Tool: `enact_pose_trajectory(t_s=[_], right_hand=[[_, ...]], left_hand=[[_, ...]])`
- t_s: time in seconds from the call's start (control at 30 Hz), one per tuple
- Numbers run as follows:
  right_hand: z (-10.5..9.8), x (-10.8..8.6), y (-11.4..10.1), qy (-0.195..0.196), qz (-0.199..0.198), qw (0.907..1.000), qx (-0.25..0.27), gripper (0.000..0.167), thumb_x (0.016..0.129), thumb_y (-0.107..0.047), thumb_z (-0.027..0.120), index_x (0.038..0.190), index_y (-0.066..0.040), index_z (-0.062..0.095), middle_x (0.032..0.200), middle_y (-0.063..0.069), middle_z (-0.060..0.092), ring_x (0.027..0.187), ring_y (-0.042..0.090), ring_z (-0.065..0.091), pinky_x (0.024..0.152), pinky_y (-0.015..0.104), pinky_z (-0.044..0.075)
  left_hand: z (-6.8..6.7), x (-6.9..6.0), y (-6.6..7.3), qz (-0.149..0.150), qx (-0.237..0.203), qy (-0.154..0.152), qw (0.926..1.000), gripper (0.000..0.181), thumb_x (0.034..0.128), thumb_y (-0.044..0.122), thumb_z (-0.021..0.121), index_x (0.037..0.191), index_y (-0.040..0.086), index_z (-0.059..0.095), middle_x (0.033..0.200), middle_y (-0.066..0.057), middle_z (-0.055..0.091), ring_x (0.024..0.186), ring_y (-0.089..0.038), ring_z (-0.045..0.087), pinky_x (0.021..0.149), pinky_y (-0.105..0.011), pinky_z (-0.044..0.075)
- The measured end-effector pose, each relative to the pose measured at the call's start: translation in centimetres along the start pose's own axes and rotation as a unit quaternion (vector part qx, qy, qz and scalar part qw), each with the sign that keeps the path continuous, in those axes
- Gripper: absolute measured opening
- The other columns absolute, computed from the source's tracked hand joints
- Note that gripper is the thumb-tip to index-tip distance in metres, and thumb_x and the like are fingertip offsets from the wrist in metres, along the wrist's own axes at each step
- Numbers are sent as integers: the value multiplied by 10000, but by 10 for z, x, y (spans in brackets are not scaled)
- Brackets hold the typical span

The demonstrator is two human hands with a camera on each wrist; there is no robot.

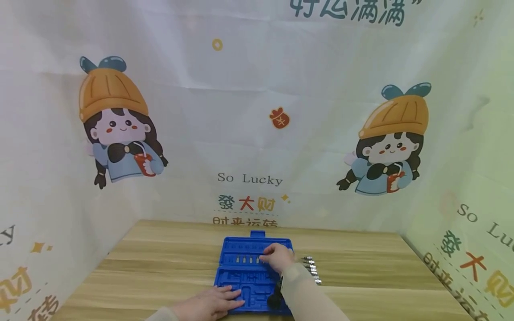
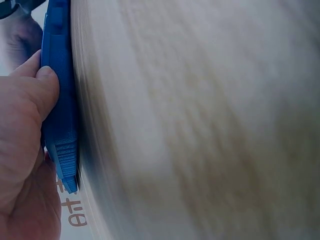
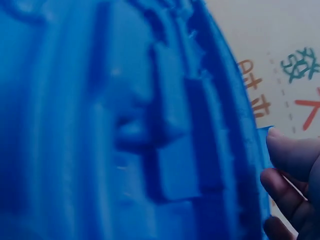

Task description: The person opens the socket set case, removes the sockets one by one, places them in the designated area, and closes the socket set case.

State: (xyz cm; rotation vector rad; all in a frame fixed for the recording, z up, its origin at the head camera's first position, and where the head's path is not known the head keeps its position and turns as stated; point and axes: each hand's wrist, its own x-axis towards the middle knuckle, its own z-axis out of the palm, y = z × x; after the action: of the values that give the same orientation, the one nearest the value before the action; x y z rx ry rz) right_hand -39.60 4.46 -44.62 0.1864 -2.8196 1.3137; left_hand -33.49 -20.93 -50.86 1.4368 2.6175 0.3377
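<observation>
Reads "So Lucky" on white printed cloth (image 1: 241,80). Rests straight-fingered left hand (image 1: 206,303) on blue plastic case (image 1: 257,234); curls right hand (image 1: 279,257) at small brass-toned bits (image 1: 244,260), cannot tell whether pinching.

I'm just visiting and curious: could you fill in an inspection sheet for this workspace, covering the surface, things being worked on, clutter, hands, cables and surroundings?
Surface: wood-grain tabletop.
Job's things: open blue case with moulded recesses; a row of small bits in its far half; silver metal pieces lined up on the tabletop, right of the case.
Clutter: nothing seen.
Hands: left hand rests on the case's near left part; right hand has its fingertips at the row's right end, whether holding a bit cannot be told. A dark object sits by the right wrist.
Cables: nothing seen.
Surroundings: pale sheet printed with cartoon figures and lettering.
</observation>
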Motion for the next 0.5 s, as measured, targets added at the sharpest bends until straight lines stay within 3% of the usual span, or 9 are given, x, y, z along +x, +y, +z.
enact_pose_trajectory(t_s=[0.1, 0.23, 0.37, 0.43, 0.5], right_hand=[[5, 1, 5, 211, 302, 9989, -287, 139, 816, -275, 776, 886, -178, 705, 1027, 69, 614, 1199, 447, 379, 982, 638, 251], [6, 2, 8, 218, 490, 9985, -134, 137, 803, -253, 789, 859, -156, 709, 1067, 119, 619, 1291, 527, 254, 1033, 664, 150], [3, 3, 4, 148, 724, 9972, 128, 131, 787, -220, 803, 840, -129, 725, 1181, 204, 583, 1323, 538, 202, 1055, 664, 112], [0, 2, 1, 61, 821, 9966, 87, 128, 784, -211, 806, 846, -120, 740, 1217, 222, 573, 1322, 545, 199, 1056, 664, 120], [-2, 3, -1, -4, 865, 9963, 12, 128, 780, -206, 808, 851, -116, 752, 1205, 204, 596, 1314, 544, 217, 1060, 656, 125]], left_hand=[[7, 2, -6, -31, -102, -23, 9999, 467, 1049, 387, 324, 1512, 324, 306, 1545, 1, 318, 1406, -278, 305, 1080, -454, 340], [12, 4, -12, -31, -186, 6, 9998, 469, 1050, 399, 304, 1515, 343, 282, 1551, 5, 303, 1412, -282, 288, 1085, -474, 326], [-1, 1, 1, 9, -194, 49, 9998, 462, 1055, 362, 326, 1512, 301, 313, 1535, -36, 337, 1396, -304, 317, 1077, -468, 339], [-4, 0, 4, 43, -260, 72, 9996, 460, 1055, 359, 327, 1512, 302, 312, 1538, -29, 330, 1403, -289, 305, 1089, -443, 328], [-12, -1, 16, -55, -253, -1, 9997, 456, 1056, 333, 345, 1507, 269, 340, 1531, -47, 344, 1396, -303, 316, 1085, -445, 333]])
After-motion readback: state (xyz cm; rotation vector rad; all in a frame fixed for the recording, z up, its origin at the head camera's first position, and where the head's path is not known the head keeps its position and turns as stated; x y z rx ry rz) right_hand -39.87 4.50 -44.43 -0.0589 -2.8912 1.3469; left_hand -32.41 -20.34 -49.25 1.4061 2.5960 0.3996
